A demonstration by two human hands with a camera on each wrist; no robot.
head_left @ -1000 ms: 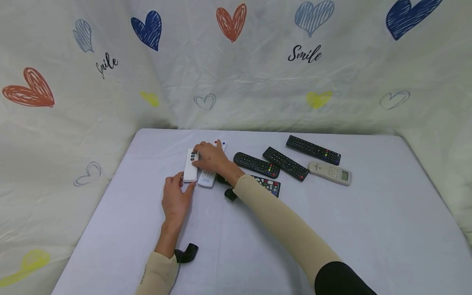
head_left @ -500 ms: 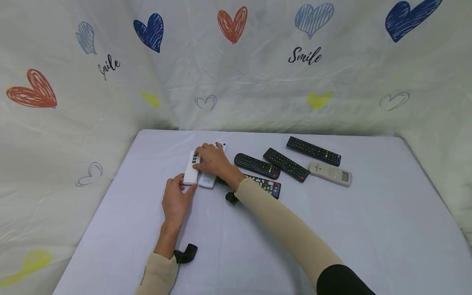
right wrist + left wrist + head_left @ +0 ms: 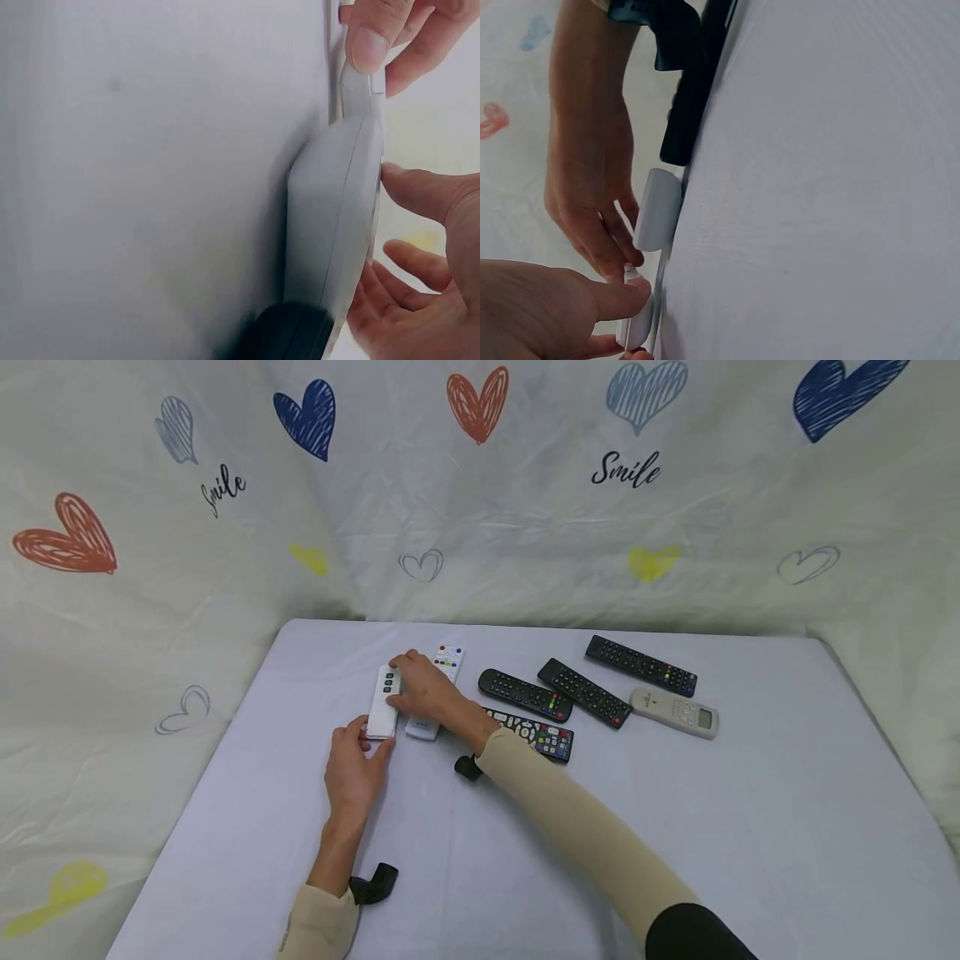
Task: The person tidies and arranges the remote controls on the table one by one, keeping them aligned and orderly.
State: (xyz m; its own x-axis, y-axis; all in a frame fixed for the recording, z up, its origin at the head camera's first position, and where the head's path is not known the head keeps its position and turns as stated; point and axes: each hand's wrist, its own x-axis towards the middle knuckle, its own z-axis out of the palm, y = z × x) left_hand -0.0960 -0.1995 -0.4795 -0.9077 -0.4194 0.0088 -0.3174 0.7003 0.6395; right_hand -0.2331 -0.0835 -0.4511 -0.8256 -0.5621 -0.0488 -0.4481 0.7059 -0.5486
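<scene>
Two white remotes lie side by side at the left end of the surface (image 3: 675, 827); the slim white remote (image 3: 383, 712) sits just left of the wider white remote (image 3: 435, 693), touching or nearly so. Four dark remotes and one pale remote (image 3: 674, 712) are scattered right of that pair, looks unsorted.

Left hand (image 3: 354, 770): grip pinches the near end of the slim white remote, thumb and finger curled on it. Right hand (image 3: 423, 689): fingers bent over the slim remote's far half, fingertips on its sides, so grasping it too. Slim remote is flat on the surface, between both grips.
</scene>
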